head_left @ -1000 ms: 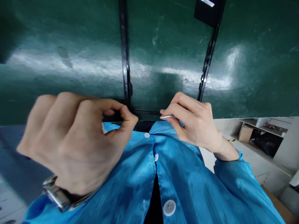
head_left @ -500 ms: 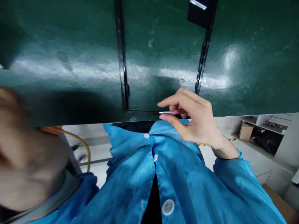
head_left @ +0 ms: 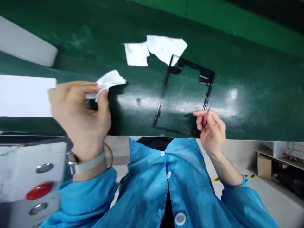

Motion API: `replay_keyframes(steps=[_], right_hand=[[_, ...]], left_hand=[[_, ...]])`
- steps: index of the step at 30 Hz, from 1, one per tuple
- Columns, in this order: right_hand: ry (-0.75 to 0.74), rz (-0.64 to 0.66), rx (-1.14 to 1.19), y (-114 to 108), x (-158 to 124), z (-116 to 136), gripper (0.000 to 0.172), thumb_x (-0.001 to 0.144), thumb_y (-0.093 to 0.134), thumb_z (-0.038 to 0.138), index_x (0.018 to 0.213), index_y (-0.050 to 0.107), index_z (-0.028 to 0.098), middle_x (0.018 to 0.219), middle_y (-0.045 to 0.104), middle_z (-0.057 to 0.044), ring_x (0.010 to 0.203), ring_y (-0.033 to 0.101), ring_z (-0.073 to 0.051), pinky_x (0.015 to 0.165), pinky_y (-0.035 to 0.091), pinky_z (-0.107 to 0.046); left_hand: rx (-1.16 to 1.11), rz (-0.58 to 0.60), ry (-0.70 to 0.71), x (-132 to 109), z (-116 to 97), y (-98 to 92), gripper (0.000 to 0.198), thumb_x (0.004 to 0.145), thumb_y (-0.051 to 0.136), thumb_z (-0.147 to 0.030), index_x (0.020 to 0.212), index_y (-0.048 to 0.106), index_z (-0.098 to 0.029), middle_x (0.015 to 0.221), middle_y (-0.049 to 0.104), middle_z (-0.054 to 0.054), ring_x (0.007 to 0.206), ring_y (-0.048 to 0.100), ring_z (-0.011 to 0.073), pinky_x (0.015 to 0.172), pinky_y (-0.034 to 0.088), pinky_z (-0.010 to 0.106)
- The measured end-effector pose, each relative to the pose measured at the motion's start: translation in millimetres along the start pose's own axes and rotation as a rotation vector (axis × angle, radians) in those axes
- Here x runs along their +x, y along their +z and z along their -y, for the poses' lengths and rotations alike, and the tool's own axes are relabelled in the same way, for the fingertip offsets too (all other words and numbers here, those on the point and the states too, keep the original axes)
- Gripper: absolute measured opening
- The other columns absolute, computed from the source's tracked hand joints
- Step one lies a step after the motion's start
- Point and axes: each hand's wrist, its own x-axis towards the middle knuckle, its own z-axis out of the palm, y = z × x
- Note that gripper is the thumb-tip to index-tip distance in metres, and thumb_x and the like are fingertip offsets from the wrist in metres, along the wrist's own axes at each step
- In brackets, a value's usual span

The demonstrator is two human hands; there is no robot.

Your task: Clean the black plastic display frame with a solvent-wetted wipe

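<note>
My left hand point(head_left: 80, 117) pinches a crumpled white sheet point(head_left: 110, 79), paper or cloth, between thumb and fingers above the green work surface. In my right hand point(head_left: 212, 129) is a small pink tool with a pointed metal tip point(head_left: 205, 117), gripped between thumb and index finger; its exact kind I cannot make out. That hand is at the lower right corner of a thin black rectangular frame point(head_left: 163, 91), which lies flat near the front edge. My fingers hide part of this corner.
Two torn white pieces point(head_left: 137, 54) point(head_left: 166, 47) lie behind the frame, one partly under its top corner. A white sheet point(head_left: 26, 95) is at far left, below a pale block point(head_left: 26, 41). A control panel with a red button point(head_left: 39, 191) stands at lower left.
My blurred left hand has come up from the lower left and now holds the white sheet. The view has widened over the table. My right hand has shifted rightward, the tool's tip now pointing up.
</note>
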Motion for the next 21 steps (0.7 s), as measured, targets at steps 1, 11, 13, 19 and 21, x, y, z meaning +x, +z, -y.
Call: replay_keyframes(steps=[1,11,13,19,21], right_hand=[[-0.037,0.008,-0.004,0,-1,-1,0.032,0.114,0.053,0.035,0.113,0.083,0.025,0.083,0.062,0.000,0.069,0.054,-0.008,0.056,0.038,-0.022],[-0.123,0.617,-0.214,32,16,39,0.052,0.107,0.064,0.024,0.158,0.057,0.022,0.089,0.065,0.004,0.071,0.056,-0.006,0.060,0.047,-0.019],[-0.054,0.752,-0.236,39,26,43,0.062,0.106,0.063,0.023,0.166,0.046,0.023,0.087,0.063,0.006,0.069,0.054,-0.006,0.063,0.046,-0.020],[-0.093,0.863,-0.350,48,46,46,0.016,0.108,0.062,0.023,0.117,0.074,0.016,0.091,0.071,0.003,0.079,0.060,-0.007,0.078,0.045,-0.023],[-0.126,0.833,-0.396,48,46,46,0.015,0.107,0.060,0.020,0.100,0.073,0.015,0.095,0.074,0.001,0.083,0.061,-0.008,0.082,0.046,-0.024]], left_hand=[[-0.034,-0.039,-0.017,0,-3,-0.6,0.027,0.093,0.076,-0.040,0.103,0.079,-0.015,0.123,0.081,0.015,0.122,0.069,0.0234,0.120,0.046,0.045],[-0.560,0.240,-0.220,-25,-55,-29.4,0.017,0.087,0.066,-0.032,0.075,0.070,-0.020,0.070,0.065,0.000,0.066,0.059,0.0117,0.060,0.040,0.027],[-0.599,0.419,-0.261,-26,-63,-30.9,0.024,0.089,0.063,-0.035,0.070,0.065,-0.021,0.071,0.068,0.002,0.066,0.063,0.0153,0.059,0.045,0.030],[-0.546,0.637,-0.226,-26,-67,-30.3,0.039,0.093,0.068,-0.052,0.069,0.065,-0.022,0.067,0.064,0.001,0.065,0.058,0.0131,0.057,0.045,0.029],[-0.491,0.645,-0.185,-28,-66,-31.9,0.043,0.096,0.066,-0.057,0.071,0.064,-0.023,0.067,0.062,-0.001,0.062,0.055,0.0120,0.053,0.041,0.029]])
